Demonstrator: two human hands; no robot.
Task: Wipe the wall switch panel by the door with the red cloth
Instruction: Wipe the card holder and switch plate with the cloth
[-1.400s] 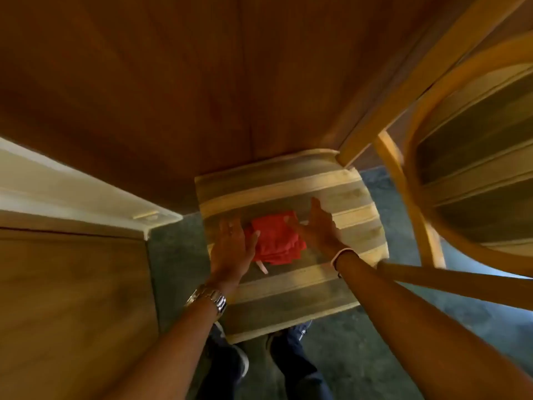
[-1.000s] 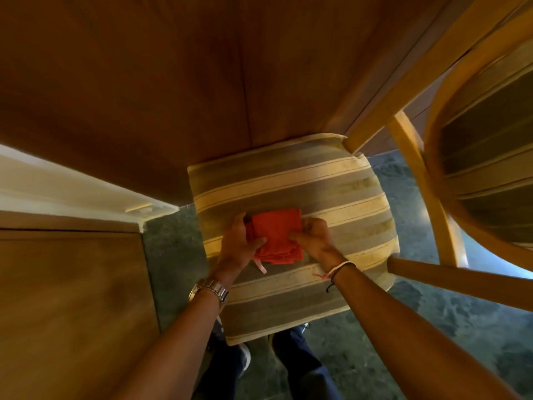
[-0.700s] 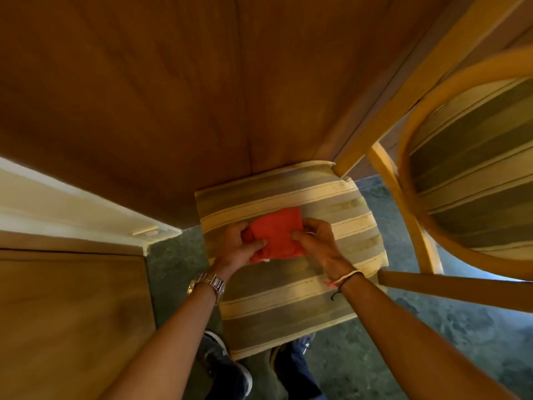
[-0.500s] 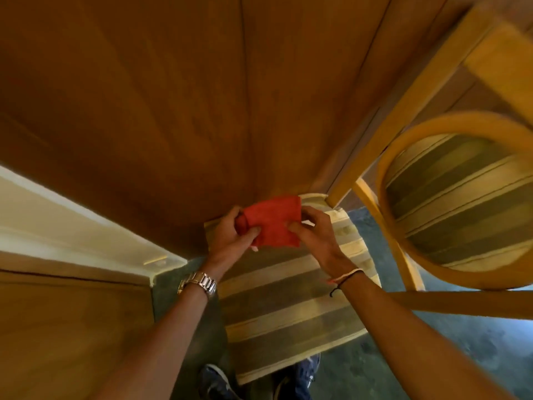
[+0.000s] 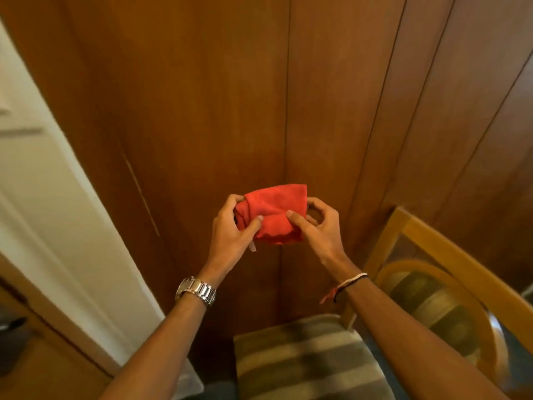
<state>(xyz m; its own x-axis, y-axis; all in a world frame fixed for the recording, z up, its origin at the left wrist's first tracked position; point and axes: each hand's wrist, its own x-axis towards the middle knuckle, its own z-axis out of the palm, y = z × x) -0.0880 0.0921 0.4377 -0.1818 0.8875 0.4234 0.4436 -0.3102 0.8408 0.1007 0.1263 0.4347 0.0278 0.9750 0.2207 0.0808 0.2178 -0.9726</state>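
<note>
The folded red cloth [image 5: 274, 213] is held up in front of a brown wood-panelled wall. My left hand [image 5: 235, 230] pinches its left side, thumb on the front. Its right side is pinched by my right hand [image 5: 315, 226]. A small white tag hangs below the cloth by my left palm. At the far left edge, on the white wall strip, a pale blurred shape shows; I cannot tell if it is the switch panel.
A striped chair seat [image 5: 305, 359] lies below my arms. A wooden chair frame [image 5: 450, 246] with a striped oval back [image 5: 432, 301] stands at the right. A white wall strip [image 5: 43, 183] and a wooden door [image 5: 43, 368] with a dark handle [image 5: 11, 324] are at the left.
Both hands picked the red cloth up off the striped chair seat and raised it in front of the wood panelling. My view tilted up from the seat toward the wall.
</note>
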